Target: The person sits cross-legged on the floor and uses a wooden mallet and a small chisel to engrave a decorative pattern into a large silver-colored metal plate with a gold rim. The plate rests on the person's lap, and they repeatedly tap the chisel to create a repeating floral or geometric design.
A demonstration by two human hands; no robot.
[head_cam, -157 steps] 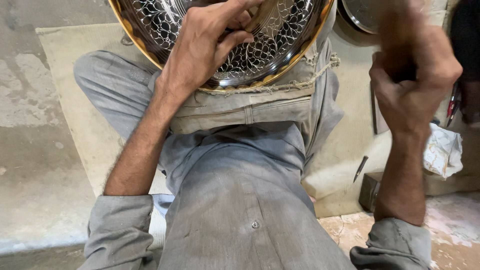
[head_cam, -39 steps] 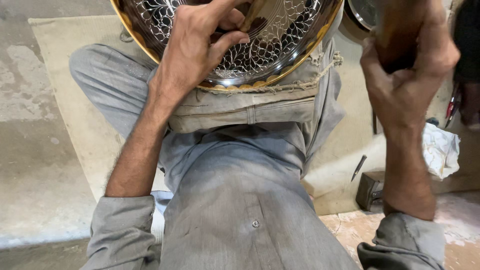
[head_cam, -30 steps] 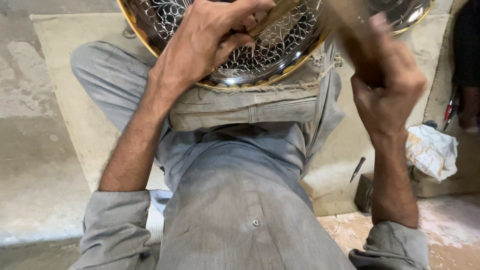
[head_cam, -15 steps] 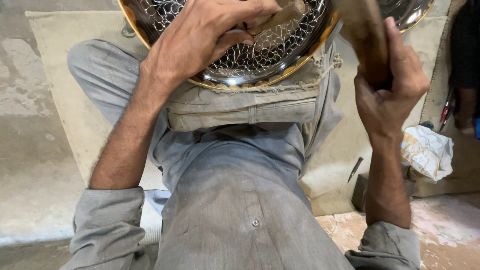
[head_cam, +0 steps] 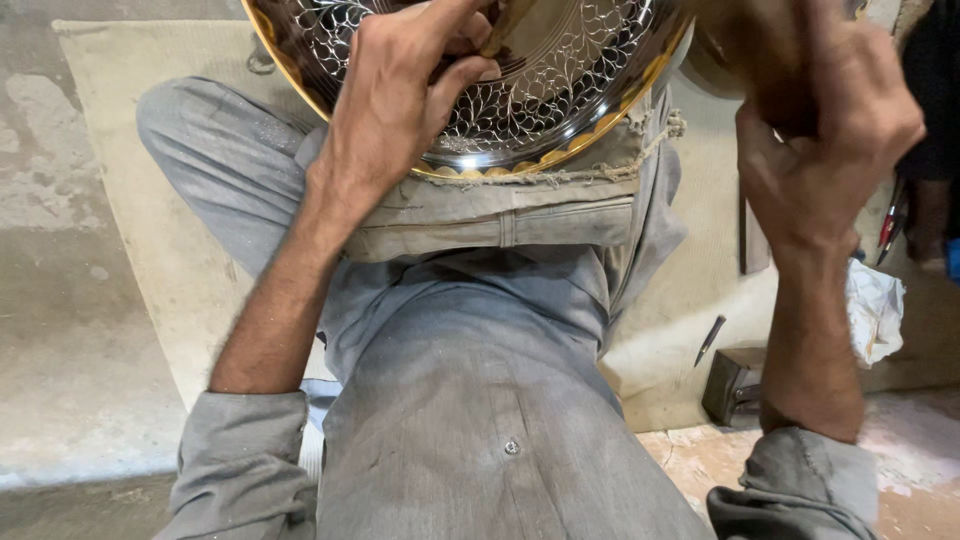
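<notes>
Concrete floor (head_cam: pixel 60 350), one beige mat (head_cam: pixel 180 250). One engraved metal tray (head_cam: pixel 560 90) rests on the lap. Left hand (head_cam: pixel 400 100) pinches one thin tool (head_cam: pixel 503 25) against it; right hand (head_cam: pixel 825 130) is clenched on one blurred wooden handle (head_cam: pixel 745 50).

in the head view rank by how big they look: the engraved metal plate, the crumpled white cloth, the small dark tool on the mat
1. engraved metal plate, largest, though cut off by the top edge and nearer the camera.
2. crumpled white cloth, much smaller, partly hidden behind the right forearm.
3. small dark tool, smallest, a thin sliver on the mat.
</notes>
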